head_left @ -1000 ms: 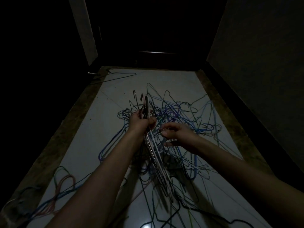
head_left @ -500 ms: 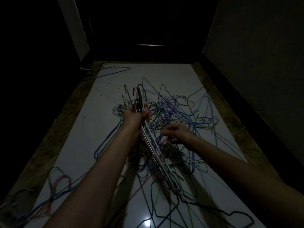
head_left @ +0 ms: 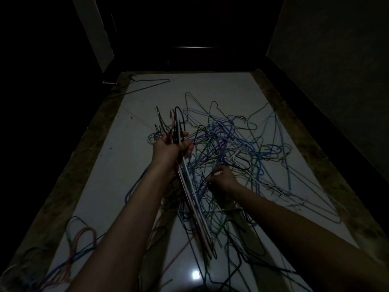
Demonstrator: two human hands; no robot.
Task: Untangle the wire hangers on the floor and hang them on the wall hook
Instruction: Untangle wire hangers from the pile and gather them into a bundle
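Since a moment ago the right hand (head_left: pixel 222 179) has dropped lower into the tangle while the left hand (head_left: pixel 170 149) keeps its raised bundle. Nearest, a few loose hangers (head_left: pixel 80 245) lie at the lower left of the pale floor (head_left: pixel 117 165). The left hand grips the gathered hangers (head_left: pixel 190 190) by their necks, hooks upward. The right hand's curled fingers pinch a wire in the tangled pile (head_left: pixel 235 148) beyond. Farthest, one blue hanger (head_left: pixel 147 86) lies alone near the dark doorway

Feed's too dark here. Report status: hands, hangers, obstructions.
Left hand grips a bundle of hangers, hooks up. Right hand pinches a wire in the tangled pile on the floor. Pile knotted; wall hook not in view.
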